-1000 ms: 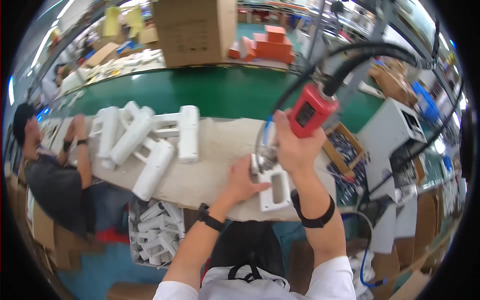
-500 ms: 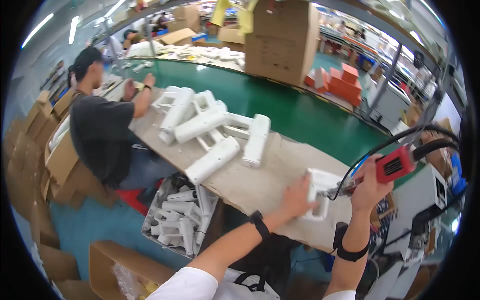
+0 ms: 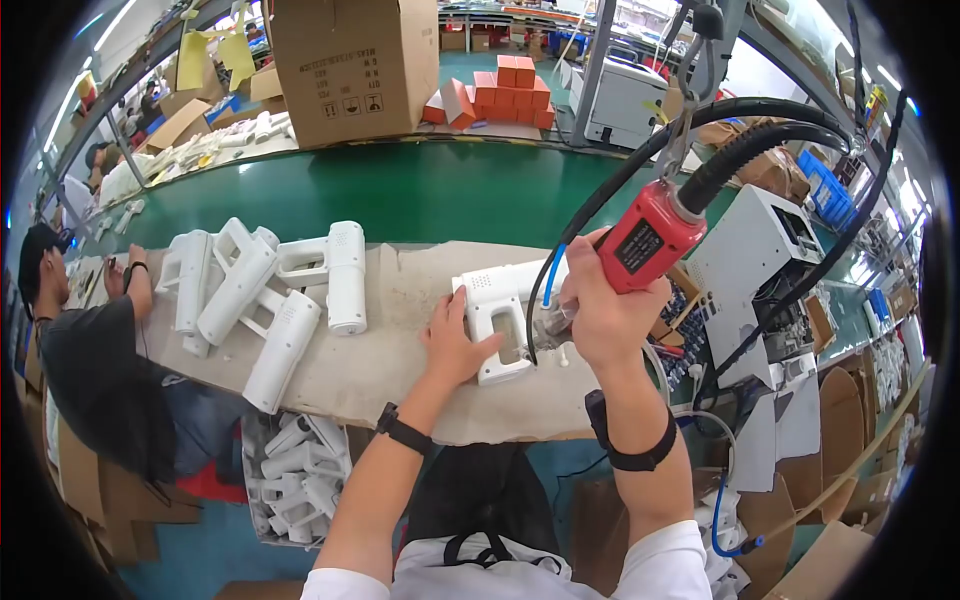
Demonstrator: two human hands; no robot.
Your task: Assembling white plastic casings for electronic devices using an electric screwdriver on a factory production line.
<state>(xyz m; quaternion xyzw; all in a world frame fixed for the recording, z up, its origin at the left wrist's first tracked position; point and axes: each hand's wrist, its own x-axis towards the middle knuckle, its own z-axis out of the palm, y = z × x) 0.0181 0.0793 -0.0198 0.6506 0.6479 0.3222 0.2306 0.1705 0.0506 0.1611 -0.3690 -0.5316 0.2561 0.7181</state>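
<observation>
A white plastic housing with a loop handle (image 3: 508,288) lies on the cardboard-covered bench in front of me. My left hand (image 3: 456,342) grips its left side, thumb beside the handle opening and fingers along the edge. In my right hand (image 3: 618,318) is a red power screwdriver (image 3: 652,235), fingers wrapped round it, hanging from a metal hook with a thick black cable on top. Its lower end points down and left at the handle part; whether the tip touches is too small to tell. Several similar white housings (image 3: 283,350) are heaped left of my left hand.
A green surface (image 3: 330,190) runs behind the cardboard sheet (image 3: 400,290). Below the bench edge stands a crate (image 3: 345,465) full of white housings. A co-worker (image 3: 95,370) sits at the far left. Black cables (image 3: 800,300) loop on the right, near a grey machine (image 3: 740,260).
My view has swung right, so the bench, heaped housings and co-worker appear farther left. Both hands keep hold of the housing and the screwdriver.
</observation>
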